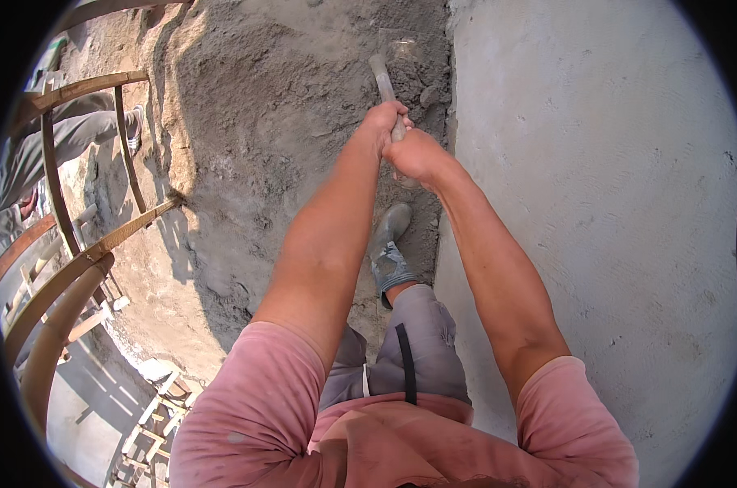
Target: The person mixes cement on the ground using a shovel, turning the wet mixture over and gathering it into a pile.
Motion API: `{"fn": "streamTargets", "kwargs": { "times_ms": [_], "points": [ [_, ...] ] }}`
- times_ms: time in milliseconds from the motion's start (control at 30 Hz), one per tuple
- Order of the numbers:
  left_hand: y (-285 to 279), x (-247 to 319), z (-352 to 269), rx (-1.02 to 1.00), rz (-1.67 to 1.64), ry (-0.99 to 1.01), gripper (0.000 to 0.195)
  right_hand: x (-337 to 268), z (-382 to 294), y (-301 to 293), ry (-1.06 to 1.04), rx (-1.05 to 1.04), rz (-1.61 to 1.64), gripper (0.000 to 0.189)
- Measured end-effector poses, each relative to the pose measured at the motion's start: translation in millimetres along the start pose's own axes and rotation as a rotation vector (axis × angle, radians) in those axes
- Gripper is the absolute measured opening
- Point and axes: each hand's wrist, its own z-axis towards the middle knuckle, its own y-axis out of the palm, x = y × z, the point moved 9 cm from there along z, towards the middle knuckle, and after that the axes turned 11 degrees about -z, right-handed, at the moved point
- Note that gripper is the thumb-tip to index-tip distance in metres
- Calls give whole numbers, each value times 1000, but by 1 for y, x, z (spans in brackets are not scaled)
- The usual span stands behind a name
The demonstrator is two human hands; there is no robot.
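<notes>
Both my hands grip a wooden-handled tool in front of me, at the upper middle of the head view. My left hand is shut around the handle, farther from my body. My right hand is closed on its near end, just behind the left. The tool's head looks like a flat metal blade, partly covered by loose, damp-looking mortar or soil, beside the foot of a grey plastered wall. Its exact kind cannot be told. A patterned rubber boot on my foot stands below my hands.
Rough, uneven ground spreads to the left of the tool. A wooden ladder-like frame rises at the left, with another person's trousered leg behind it. More timber framing stands at the lower left.
</notes>
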Motion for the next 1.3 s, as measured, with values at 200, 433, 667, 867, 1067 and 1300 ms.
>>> {"fn": "streamTargets", "kwargs": {
  "times_ms": [200,433,667,867,1067,1300],
  "points": [
    [-170,11,-126,26,-437,-25,16,-67,-117,160,-75,-132,-253,52],
    [-312,-89,-391,499,-530,443,17,20,-263,244,-368,-773,-270,47],
    [-456,-149,-433,727,-938,806,35,82,-131,354,-872,-229,-681,12],
    [-370,-155,-339,567,-823,551,28,153,-148,269,-654,15,-691,7],
    [-178,-148,-133,89,-604,77,25,197,-171,137,-201,469,-775,16],
    [55,-6,95,-251,-346,287,20,155,-9,-40,77,880,-849,9]
  ]
}}
